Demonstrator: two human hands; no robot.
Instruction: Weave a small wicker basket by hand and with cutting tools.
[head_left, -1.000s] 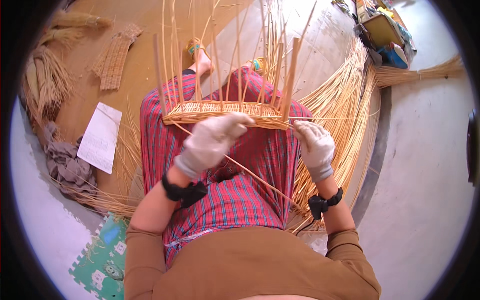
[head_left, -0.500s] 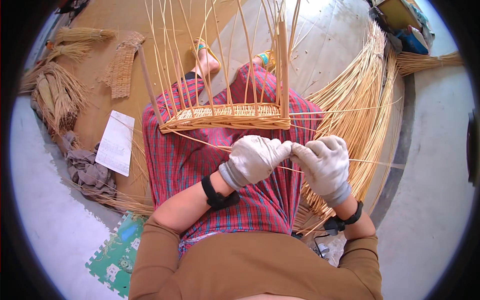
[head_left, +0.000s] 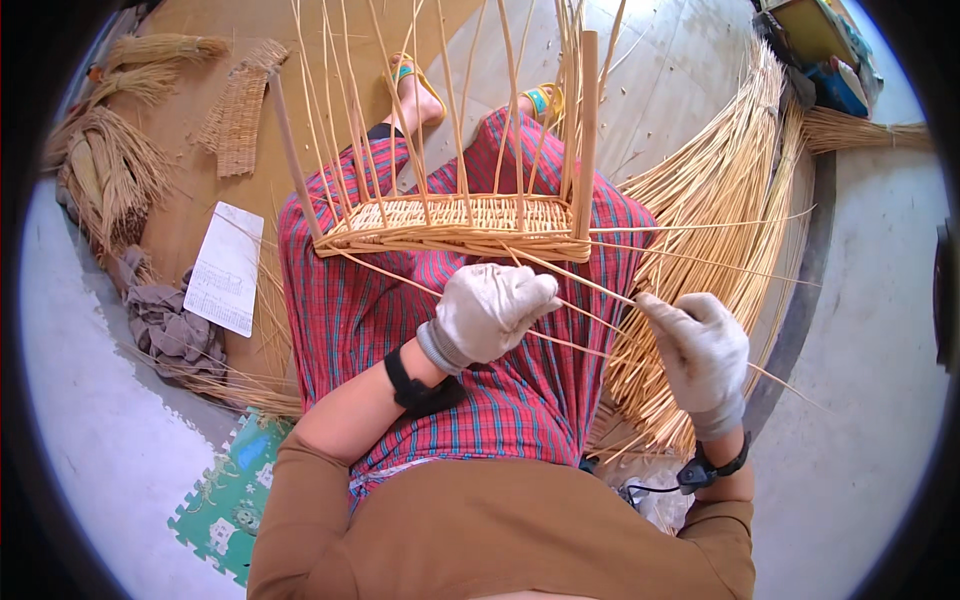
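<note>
A partly woven wicker basket [head_left: 455, 232] rests across my lap, with tall upright stakes rising from its base and a thick wooden post [head_left: 586, 130] at its right corner. Below its near edge, my left hand [head_left: 492, 310], in a whitish glove, is closed around thin wicker strands that run from the basket's left corner toward the lower right. My right hand [head_left: 705, 355], gloved too, pinches the end of another wicker strand [head_left: 570, 275] between thumb and fingers. That strand slants up left to the basket's near edge.
A large bundle of loose wicker [head_left: 700, 250] lies on the floor at my right. To the left are a printed sheet [head_left: 225, 270], a grey cloth [head_left: 175, 330], a woven strip [head_left: 238, 130] and more bundles [head_left: 115, 170]. A green foam mat [head_left: 235, 495] lies near left.
My hands, close together before, have drawn apart. The right hand moved right and down, pinching a strand that now stretches from the basket; the left shifted slightly left.
</note>
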